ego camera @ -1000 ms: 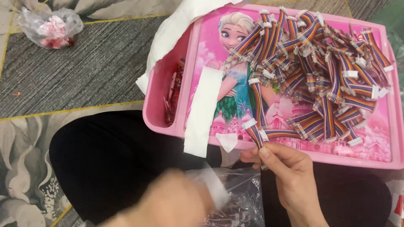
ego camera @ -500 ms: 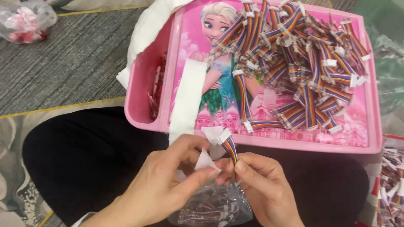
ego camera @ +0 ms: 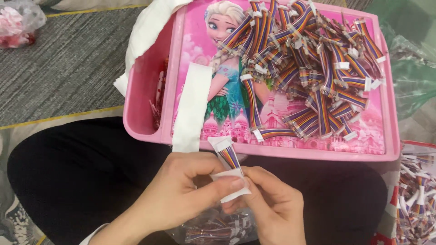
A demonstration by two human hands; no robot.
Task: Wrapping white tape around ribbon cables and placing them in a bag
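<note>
While both hands, left (ego camera: 181,190) and right (ego camera: 268,204), pinch it, the rainbow ribbon cable (ego camera: 228,156) sticks up between them.

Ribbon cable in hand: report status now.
Left hand and right hand both pinch one rainbow ribbon cable, white label wrapped round it. Pink tray behind. Nothing in the way.

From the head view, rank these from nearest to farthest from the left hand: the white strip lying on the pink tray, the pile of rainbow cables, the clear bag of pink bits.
Measured from the left hand:
1. White strip, just above it on the pink tray.
2. Pile of rainbow cables, up and right on the tray.
3. Clear bag of pink bits, far top-left on the floor.
</note>
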